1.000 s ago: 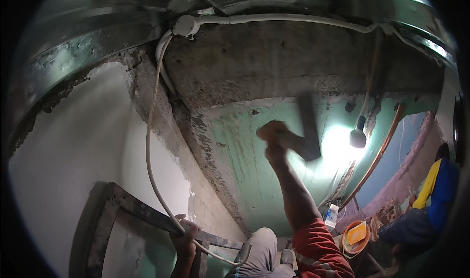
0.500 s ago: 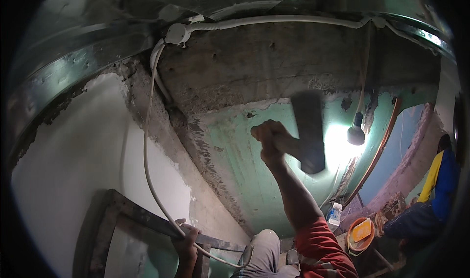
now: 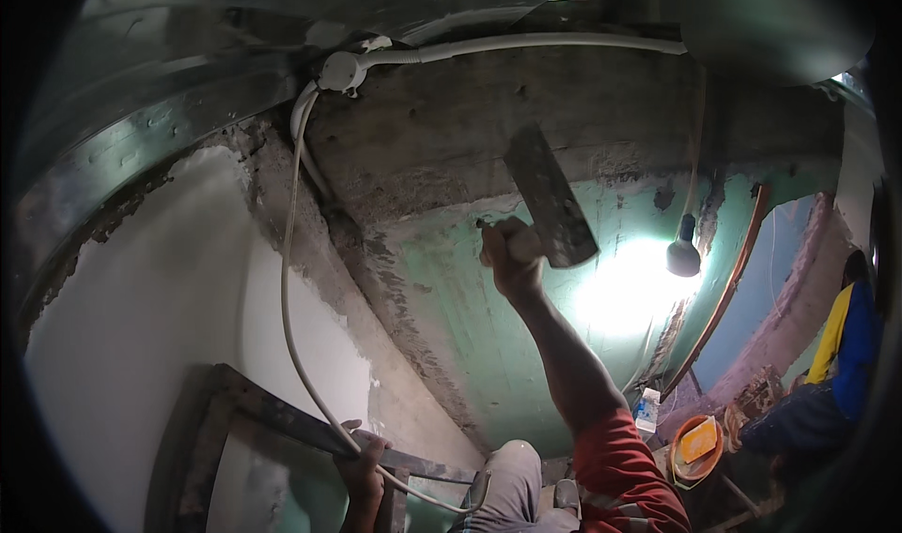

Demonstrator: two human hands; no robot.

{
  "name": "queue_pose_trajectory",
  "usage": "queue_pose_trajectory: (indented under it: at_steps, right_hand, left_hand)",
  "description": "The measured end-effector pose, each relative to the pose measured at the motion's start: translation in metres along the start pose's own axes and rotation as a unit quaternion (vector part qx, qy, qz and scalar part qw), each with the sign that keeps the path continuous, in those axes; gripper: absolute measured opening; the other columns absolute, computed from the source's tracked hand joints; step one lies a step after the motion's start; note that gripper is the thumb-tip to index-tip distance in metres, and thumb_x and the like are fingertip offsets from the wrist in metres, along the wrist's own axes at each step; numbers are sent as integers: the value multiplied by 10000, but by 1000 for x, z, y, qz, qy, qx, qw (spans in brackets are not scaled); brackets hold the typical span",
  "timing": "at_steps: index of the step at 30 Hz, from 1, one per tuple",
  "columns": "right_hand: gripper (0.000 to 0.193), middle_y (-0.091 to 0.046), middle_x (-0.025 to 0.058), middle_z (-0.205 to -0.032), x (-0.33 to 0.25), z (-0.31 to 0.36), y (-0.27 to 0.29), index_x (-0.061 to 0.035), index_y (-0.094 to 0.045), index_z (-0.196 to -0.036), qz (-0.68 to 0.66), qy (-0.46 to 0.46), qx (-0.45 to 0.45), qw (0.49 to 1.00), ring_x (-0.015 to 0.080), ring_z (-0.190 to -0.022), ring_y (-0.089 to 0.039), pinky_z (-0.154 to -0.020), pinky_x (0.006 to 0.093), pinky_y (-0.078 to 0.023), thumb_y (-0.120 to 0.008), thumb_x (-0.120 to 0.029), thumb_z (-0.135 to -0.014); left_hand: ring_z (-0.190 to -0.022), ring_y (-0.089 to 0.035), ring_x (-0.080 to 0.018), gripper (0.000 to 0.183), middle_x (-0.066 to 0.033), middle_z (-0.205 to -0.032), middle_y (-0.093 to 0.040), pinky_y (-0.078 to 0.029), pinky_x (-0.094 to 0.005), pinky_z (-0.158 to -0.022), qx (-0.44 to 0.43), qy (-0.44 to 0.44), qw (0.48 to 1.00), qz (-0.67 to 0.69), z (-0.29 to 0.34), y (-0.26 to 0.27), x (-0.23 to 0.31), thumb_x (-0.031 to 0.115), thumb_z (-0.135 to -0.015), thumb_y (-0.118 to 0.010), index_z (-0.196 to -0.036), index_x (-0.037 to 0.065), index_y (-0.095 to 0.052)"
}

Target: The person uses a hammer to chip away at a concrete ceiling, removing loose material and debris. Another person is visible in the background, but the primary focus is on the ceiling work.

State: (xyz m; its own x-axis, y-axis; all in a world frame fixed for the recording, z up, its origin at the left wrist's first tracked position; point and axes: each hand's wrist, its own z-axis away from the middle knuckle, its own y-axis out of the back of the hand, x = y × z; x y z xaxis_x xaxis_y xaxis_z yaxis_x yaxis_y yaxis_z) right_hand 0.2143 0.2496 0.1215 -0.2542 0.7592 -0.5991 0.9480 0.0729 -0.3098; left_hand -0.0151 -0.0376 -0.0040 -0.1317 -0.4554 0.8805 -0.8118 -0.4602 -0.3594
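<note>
My right hand (image 3: 512, 256) is raised in front of the green wall and closed round the pale handle of what looks like a plastering trowel (image 3: 552, 200). Its dark, roughly rectangular blade is smeared with grey and tilts from upper left to lower right, overlapping the bare concrete band. Whether the blade touches the wall I cannot tell. Low on the left, my left hand (image 3: 362, 463) is wrapped round the dark rail of a ladder-like frame (image 3: 282, 411). A pale cable (image 3: 287, 289) hangs from above and runs across that hand.
A lit bulb (image 3: 684, 256) hangs at the right. Below it stand an orange bucket (image 3: 675, 458) with an orange block-like thing in it and a white box (image 3: 646, 409). A person in blue and yellow (image 3: 846, 336) is at the far right. Conduit (image 3: 526, 40) runs overhead from a round junction box (image 3: 340, 70).
My right hand has moved up and slightly left with the trowel, whose blade is now more tilted. A blurred oval patch has appeared at the upper right. My left hand keeps its grip.
</note>
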Motion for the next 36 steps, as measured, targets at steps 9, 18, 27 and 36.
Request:
queue_pose_trajectory:
  at_steps: [9, 18, 27, 36]
  right_hand:
    - [344, -627, 102, -700, 16, 25, 37, 0, -663, -913, 287, -248, -125, 917, 145, -652, -591, -621, 349, -479, -702, -335, -843]
    - [308, -584, 58, -611, 18, -13, 9, 23, -612, -762, 193, -110, -70, 972, 131, -599, -555, -547, 339, -443, -697, -266, -832]
    - [318, -632, 126, -733, 10, 54, 47, -12, -654, -874, 238, -289, -65, 925, 190, -685, -593, -639, 365, -481, -733, -316, -830]
    - [205, -584, 40, -678, 35, 25, 17, -21, -567, -805, 153, -148, -20, 977, 167, -598, -534, -557, 351, -451, -667, -178, -891]
  left_hand:
    - [-678, -624, -184, 445, -61, -778, -565, -549, -332, -708, 7, 7, 1000, -18, 3, -1, 3, -57, -746, -655, -1161, -6, -502]
    - [-716, -633, -188, 459, -76, -793, -576, -548, -347, -735, -21, 6, 1000, -22, 0, 0, 0, -54, -753, -650, -1178, 1, -486]
    - [-711, -633, -183, 454, -69, -802, -580, -547, -332, -738, -2, 14, 1000, -23, 0, -2, 4, -67, -750, -638, -1174, -5, -488]
    - [-685, -622, -166, 465, -55, -728, -575, -543, -311, -735, -31, 2, 999, -19, -4, -7, 4, -58, -751, -646, -1179, -42, -464]
